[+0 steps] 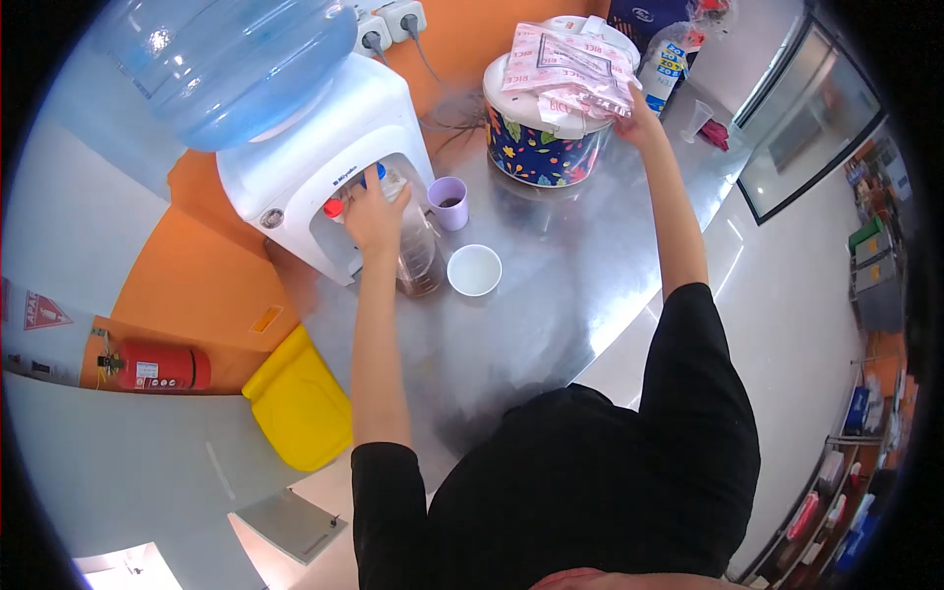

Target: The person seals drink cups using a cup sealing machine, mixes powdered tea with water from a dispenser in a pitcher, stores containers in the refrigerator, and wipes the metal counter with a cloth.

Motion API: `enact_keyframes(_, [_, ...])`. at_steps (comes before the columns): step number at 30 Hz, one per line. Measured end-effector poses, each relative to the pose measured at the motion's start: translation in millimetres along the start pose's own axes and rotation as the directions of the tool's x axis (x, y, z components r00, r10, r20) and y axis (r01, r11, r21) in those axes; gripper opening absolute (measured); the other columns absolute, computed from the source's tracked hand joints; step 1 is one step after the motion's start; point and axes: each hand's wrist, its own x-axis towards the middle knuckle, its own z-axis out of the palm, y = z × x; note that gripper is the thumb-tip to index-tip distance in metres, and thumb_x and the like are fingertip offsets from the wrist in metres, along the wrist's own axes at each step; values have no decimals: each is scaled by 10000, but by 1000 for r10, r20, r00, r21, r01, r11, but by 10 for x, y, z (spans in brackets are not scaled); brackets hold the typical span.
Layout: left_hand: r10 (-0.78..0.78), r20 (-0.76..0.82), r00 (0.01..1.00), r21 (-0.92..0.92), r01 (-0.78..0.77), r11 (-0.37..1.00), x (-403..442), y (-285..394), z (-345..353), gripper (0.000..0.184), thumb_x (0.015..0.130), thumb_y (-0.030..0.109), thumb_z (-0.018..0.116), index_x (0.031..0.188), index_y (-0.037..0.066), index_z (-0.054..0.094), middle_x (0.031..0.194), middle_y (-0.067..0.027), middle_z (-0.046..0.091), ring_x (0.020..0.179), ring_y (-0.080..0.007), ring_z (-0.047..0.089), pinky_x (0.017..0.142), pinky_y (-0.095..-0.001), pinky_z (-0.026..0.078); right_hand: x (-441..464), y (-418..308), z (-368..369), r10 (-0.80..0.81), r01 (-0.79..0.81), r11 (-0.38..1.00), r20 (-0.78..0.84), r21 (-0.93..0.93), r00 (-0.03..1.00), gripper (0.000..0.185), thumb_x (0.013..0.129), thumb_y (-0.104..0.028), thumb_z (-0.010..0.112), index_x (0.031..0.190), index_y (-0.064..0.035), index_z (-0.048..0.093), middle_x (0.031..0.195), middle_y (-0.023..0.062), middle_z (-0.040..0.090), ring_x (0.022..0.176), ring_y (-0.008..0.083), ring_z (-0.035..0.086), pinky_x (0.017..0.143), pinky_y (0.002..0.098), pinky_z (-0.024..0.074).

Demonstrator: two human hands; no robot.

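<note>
My left hand [375, 211] is at the front of the white water dispenser [324, 147], its fingers spread over the blue tap [374, 174] beside the red tap [333, 207]. Below and partly behind it stands a clear jug [421, 258] with dark liquid low inside. To its right are a lilac cup [449, 204] with something dark in it and a white bowl [475, 270]. My right hand [637, 120] pinches the corner of a pink and white packet marked RICE [570, 67], which lies on the white lid of a patterned bucket [541, 147].
A large blue water bottle [236, 59] tops the dispenser. Behind the bucket stand a clear bottle with a blue label [669, 69] and a dark box [644, 15]. A clear cup [697, 118] lies near the metal table's [551, 295] right edge. A yellow bin [300, 403] stands below left.
</note>
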Motion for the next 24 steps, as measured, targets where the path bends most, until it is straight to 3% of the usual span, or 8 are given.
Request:
enact_keyframes(3, [32, -20, 999, 7, -32, 999, -8, -3, -31, 640, 618, 436, 663, 1127, 121, 436, 772, -172, 550, 739, -311, 549, 685, -377, 433, -102, 8, -151, 19, -40, 992, 175, 116, 984, 452, 735, -518, 549, 1047, -194, 499, 956, -20, 539, 870, 128, 464, 735, 320, 364])
enact_keyframes(7, [48, -28, 998, 18, -47, 999, -5, -22, 2, 647, 618, 439, 661, 1135, 126, 430, 789, -179, 552, 742, -315, 549, 675, -384, 435, -410, 80, -98, -51, 75, 989, -177, 127, 983, 607, 732, -488, 569, 1155, -79, 418, 1106, 77, 455, 1019, 200, 414, 861, 372, 332])
enact_keyframes(9, [19, -7, 1000, 21, -19, 1000, 7, -26, 3, 653, 620, 442, 659, 1144, 129, 425, 796, -179, 552, 749, -318, 548, 672, -388, 436, -327, 444, -166, -268, 301, 954, -476, -7, 838, 680, 733, -441, 595, 1200, -7, 357, 1165, 128, 402, 1092, 234, 369, 931, 386, 278])
enact_keyframes(11, [-4, 28, 1000, 33, 3, 999, 5, -15, 22, 658, 624, 445, 656, 1153, 132, 419, 803, -179, 551, 758, -319, 548, 667, -393, 437, -700, 1037, 59, -862, 594, 501, -302, -630, 406, 725, 728, -336, 635, 1225, 60, 285, 1193, 172, 364, 1129, 265, 336, 951, 376, 251])
enact_keyframes(12, [-17, 43, 999, 15, 16, 1000, 4, -7, 37, 661, 625, 445, 656, 1157, 134, 416, 805, -180, 551, 761, -321, 547, 663, -396, 437, -1311, 1095, 453, -913, 776, 391, -102, -495, 395, 683, 718, -245, 652, 1224, 44, 296, 1191, 164, 379, 1129, 262, 335, 962, 347, 234])
enact_keyframes(16, [7, 16, 1000, 21, -7, 1000, 5, -34, 13, 661, 628, 440, 657, 1162, 138, 413, 812, -183, 552, 775, -332, 544, 659, -412, 437, -1701, 2113, 822, -289, 826, 286, 779, -485, 557, 741, 684, -290, 675, 1256, 15, 315, 1210, 193, 406, 1103, 282, 416, 941, 355, 315])
enact_keyframes(18, [2, 35, 999, 9, -2, 1000, 21, -35, -18, 654, 627, 431, 661, 1158, 136, 417, 817, -187, 554, 798, -344, 539, 678, -419, 435, -1785, 2280, 1221, 86, 611, 557, 771, -562, 631, 896, 644, -340, 704, 1282, 55, 214, 1301, 210, 295, 1205, 289, 302, 991, 347, 252])
enact_keyframes(24, [9, 40, 999, -106, -4, 994, 36, -38, -78, 613, 617, 389, 680, 1118, 120, 450, 833, -195, 560, 879, -378, 518, 749, -422, 428, -1724, 2359, 1698, 224, 430, 706, 753, -563, 618, 1167, 515, -378, 778, 1300, 66, 38, 1331, 242, 198, 1250, 308, 195, 1023, 345, 172])
